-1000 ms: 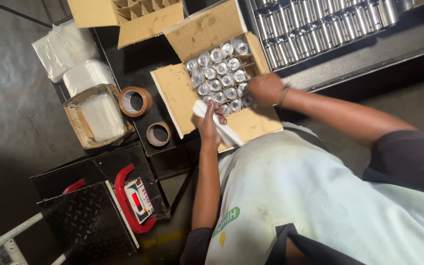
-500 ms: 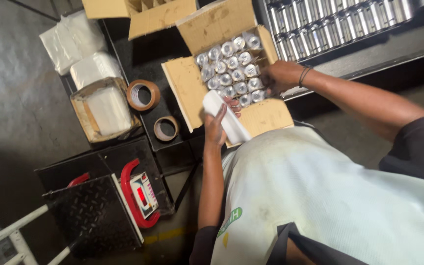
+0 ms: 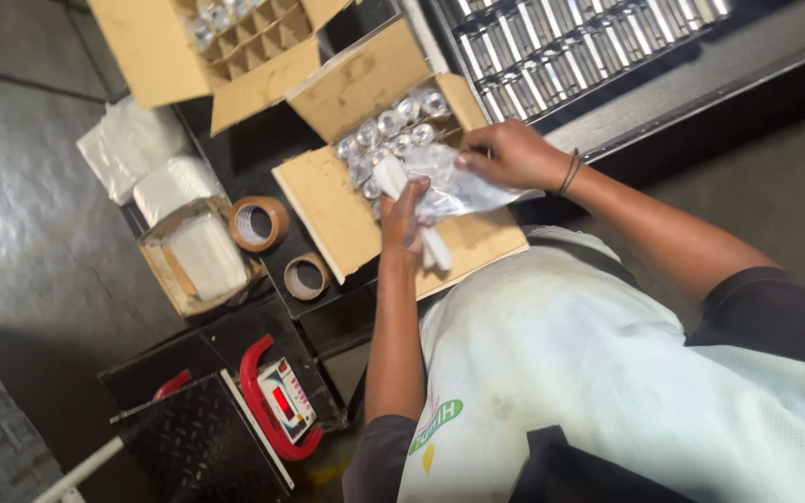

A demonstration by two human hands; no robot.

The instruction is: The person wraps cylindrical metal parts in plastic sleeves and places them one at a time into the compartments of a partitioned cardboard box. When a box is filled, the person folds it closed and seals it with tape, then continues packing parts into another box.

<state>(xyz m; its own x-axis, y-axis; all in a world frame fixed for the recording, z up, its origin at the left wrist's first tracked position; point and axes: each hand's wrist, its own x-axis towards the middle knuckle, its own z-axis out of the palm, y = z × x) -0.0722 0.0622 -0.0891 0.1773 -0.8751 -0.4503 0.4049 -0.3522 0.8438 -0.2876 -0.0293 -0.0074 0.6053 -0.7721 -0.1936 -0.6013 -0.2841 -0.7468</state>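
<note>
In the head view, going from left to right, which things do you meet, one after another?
White plastic bags → upper tape roll → left hand → right hand → rows of metal cans on the rack.

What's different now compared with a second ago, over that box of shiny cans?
The right hand, earlier resting at the box's edge, has taken hold of the clear plastic sheet and is spreading it over the cans. The left hand keeps gripping the white folded end. The open cardboard box and both tape rolls stayed put.
</note>
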